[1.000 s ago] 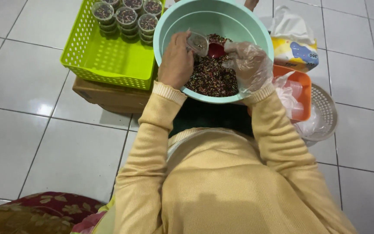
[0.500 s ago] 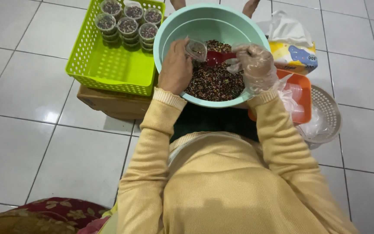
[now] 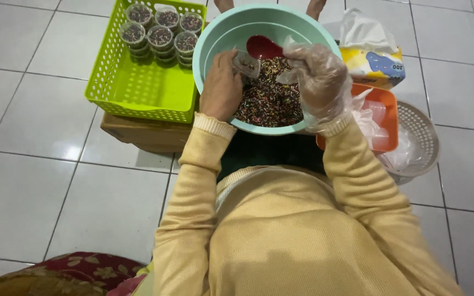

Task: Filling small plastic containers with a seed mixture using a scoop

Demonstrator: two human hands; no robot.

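Your bare left hand [image 3: 221,90] reaches into the round mint-green plastic bowl [image 3: 215,49], fingers curled around a small clear plastic cup [image 3: 246,63] tilted toward the middle. Your right hand [image 3: 318,82], in a thin clear plastic glove, is closed on the handle of a red plastic spoon [image 3: 263,47], whose bowl sits just above and beside the cup's mouth. Beneath both hands lies a heap of dark multicoloured sprinkles [image 3: 272,101] filling the bowl's bottom. The spoon's handle is hidden inside the glove, and the cup is blurred, so you cannot tell how full it is. To your left, a lime-green perforated plastic basket [image 3: 138,87] holds stacked filled cups [image 3: 160,35] in its far corner.
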